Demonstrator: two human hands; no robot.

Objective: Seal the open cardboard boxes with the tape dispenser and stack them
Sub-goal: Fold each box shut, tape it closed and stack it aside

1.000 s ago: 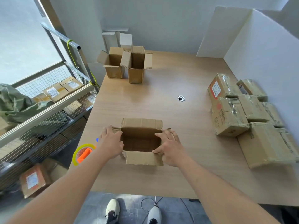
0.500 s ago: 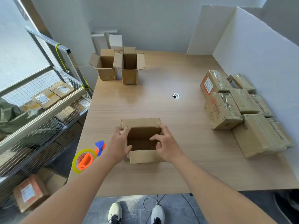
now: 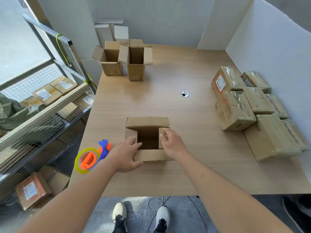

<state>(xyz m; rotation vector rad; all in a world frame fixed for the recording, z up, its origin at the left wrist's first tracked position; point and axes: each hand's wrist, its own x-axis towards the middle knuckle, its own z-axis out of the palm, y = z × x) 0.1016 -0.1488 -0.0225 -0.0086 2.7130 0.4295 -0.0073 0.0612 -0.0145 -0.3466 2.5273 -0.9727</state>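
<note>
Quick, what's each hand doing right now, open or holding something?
Left hand: open, fingers straight, pressing the left flap of the open box.
Right hand: open, fingers loosely bent on the right flap, gripping nothing.

Matt corrugated cardboard box [image 3: 147, 122] on smooth wood-grain table [image 3: 193, 165] (glossy plastic tape dispenser [image 3: 91, 157])

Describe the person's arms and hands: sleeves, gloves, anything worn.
Both forearms are bare, with no sleeve in view. The left hand and right hand are bare: no gloves, and no rings, watch or wristband that show from this head view. No markings can be made out.
</note>
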